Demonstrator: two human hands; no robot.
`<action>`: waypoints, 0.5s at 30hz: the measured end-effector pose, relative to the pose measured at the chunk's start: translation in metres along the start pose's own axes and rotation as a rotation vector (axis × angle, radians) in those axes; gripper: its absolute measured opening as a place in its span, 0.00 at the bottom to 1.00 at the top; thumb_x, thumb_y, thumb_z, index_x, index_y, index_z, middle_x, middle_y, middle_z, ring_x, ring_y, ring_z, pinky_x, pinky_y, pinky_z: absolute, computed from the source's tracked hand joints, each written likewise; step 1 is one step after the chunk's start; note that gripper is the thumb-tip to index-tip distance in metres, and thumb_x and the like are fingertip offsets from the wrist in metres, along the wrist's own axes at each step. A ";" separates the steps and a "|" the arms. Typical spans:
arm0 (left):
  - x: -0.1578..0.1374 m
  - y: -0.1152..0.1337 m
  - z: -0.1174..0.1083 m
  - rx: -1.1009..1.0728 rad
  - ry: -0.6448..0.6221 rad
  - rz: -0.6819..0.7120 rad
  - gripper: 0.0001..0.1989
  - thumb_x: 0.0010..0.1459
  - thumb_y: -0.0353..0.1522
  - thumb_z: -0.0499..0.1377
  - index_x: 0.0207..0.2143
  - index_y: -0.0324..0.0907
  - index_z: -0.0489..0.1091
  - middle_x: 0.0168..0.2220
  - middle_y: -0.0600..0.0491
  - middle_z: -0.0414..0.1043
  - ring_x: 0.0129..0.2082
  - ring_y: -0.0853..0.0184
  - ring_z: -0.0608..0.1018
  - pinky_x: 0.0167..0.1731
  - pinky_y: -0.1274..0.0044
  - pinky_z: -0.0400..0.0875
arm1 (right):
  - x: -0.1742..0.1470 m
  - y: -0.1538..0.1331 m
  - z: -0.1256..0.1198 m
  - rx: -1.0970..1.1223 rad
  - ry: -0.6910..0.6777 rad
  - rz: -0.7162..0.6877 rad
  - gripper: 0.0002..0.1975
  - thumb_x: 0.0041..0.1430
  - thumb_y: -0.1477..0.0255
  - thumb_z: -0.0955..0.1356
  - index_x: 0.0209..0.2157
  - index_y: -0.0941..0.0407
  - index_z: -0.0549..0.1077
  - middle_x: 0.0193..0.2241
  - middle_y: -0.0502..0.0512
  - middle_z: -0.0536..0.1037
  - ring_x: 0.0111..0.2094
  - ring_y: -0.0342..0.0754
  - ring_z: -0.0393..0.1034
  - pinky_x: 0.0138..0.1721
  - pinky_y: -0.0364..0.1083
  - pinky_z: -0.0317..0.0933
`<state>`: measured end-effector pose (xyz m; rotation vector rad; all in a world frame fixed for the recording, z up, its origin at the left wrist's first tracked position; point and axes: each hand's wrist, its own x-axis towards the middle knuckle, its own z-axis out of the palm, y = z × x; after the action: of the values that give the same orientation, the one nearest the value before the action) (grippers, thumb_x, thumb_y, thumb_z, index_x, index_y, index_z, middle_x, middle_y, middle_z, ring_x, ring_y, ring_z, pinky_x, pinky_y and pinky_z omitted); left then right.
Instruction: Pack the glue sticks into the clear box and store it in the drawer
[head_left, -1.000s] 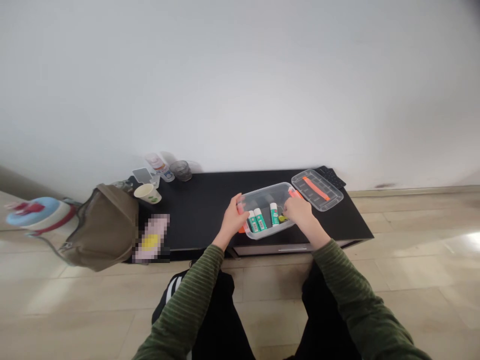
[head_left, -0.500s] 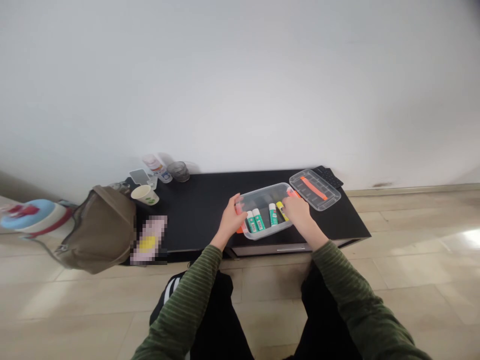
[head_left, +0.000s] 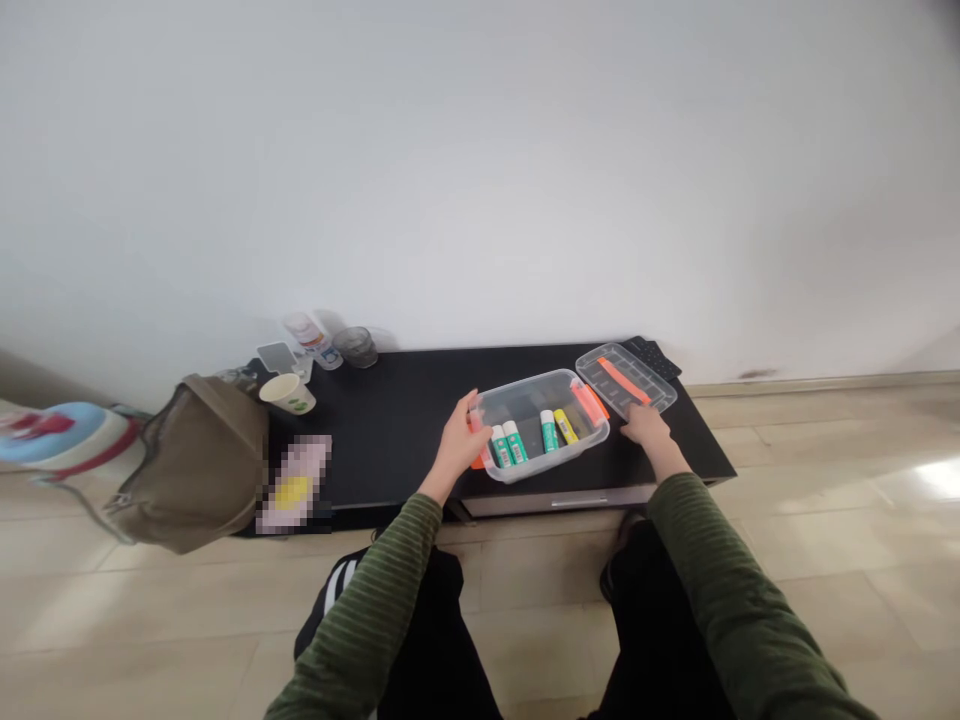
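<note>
My left hand (head_left: 459,445) grips the left end of a clear plastic box (head_left: 517,393), thumb over the rim by its orange latch. Lying inside the box are three green glue sticks (head_left: 550,432) with white caps and a yellow stick (head_left: 566,426), its exact kind too small to tell. Right of the box, a clear lid (head_left: 660,392) with an orange handle (head_left: 624,380) lies on the black cabinet top. My right hand (head_left: 649,435) is closed at the lid's near edge, fingers over the edge and thumb below.
The low black cabinet (head_left: 420,400) stands against a white wall. At its left are a paper cup (head_left: 288,395), a spray bottle (head_left: 315,340), a dark glass bowl (head_left: 355,347) and a brown bag (head_left: 199,470). A black dotted item (head_left: 654,356) lies behind the lid.
My right hand has left the yellow stick inside the box and moved right to the lid. The yellow stick now lies uncovered beside a green one. My left hand stays on the box.
</note>
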<state>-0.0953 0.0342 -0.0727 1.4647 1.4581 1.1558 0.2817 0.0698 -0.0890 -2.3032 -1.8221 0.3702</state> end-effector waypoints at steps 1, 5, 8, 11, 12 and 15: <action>0.000 0.002 0.000 0.005 0.011 -0.008 0.40 0.46 0.24 0.61 0.65 0.41 0.62 0.61 0.41 0.69 0.52 0.56 0.78 0.56 0.62 0.71 | 0.002 0.003 0.003 -0.010 -0.015 0.001 0.12 0.54 0.72 0.72 0.42 0.58 0.77 0.40 0.65 0.77 0.41 0.54 0.74 0.41 0.50 0.68; 0.000 0.007 -0.002 0.056 0.103 -0.053 0.39 0.46 0.25 0.63 0.63 0.39 0.64 0.60 0.40 0.70 0.53 0.56 0.77 0.57 0.64 0.69 | 0.007 0.004 0.006 -0.008 0.033 -0.058 0.05 0.59 0.74 0.66 0.35 0.56 0.75 0.43 0.66 0.74 0.47 0.56 0.70 0.43 0.52 0.67; 0.002 0.007 -0.003 0.093 0.156 -0.074 0.33 0.47 0.25 0.63 0.58 0.38 0.67 0.58 0.40 0.72 0.58 0.54 0.74 0.60 0.65 0.65 | 0.006 -0.001 -0.002 0.055 0.289 -0.135 0.11 0.64 0.74 0.60 0.39 0.58 0.73 0.46 0.69 0.73 0.52 0.59 0.66 0.51 0.57 0.64; 0.003 0.004 -0.003 0.077 0.127 -0.072 0.26 0.50 0.27 0.62 0.54 0.40 0.70 0.54 0.43 0.75 0.54 0.56 0.77 0.57 0.66 0.67 | -0.002 -0.007 -0.019 0.249 0.536 -0.103 0.13 0.67 0.71 0.58 0.44 0.60 0.70 0.44 0.70 0.74 0.51 0.60 0.67 0.54 0.61 0.61; 0.003 0.003 -0.003 0.066 0.115 -0.069 0.25 0.50 0.27 0.61 0.53 0.40 0.71 0.52 0.44 0.76 0.52 0.57 0.77 0.56 0.66 0.67 | -0.005 -0.008 -0.026 0.340 0.597 -0.079 0.12 0.68 0.69 0.59 0.45 0.60 0.69 0.44 0.69 0.74 0.50 0.60 0.69 0.54 0.61 0.61; 0.004 0.001 -0.003 0.027 0.111 -0.053 0.25 0.51 0.28 0.61 0.53 0.42 0.72 0.50 0.46 0.78 0.50 0.58 0.78 0.55 0.68 0.68 | -0.013 -0.012 -0.048 0.717 0.722 -0.028 0.15 0.68 0.61 0.62 0.47 0.57 0.66 0.45 0.65 0.75 0.50 0.56 0.71 0.54 0.58 0.64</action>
<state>-0.0979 0.0374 -0.0708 1.3905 1.5840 1.2063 0.2824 0.0604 -0.0383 -1.6052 -1.1120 0.1179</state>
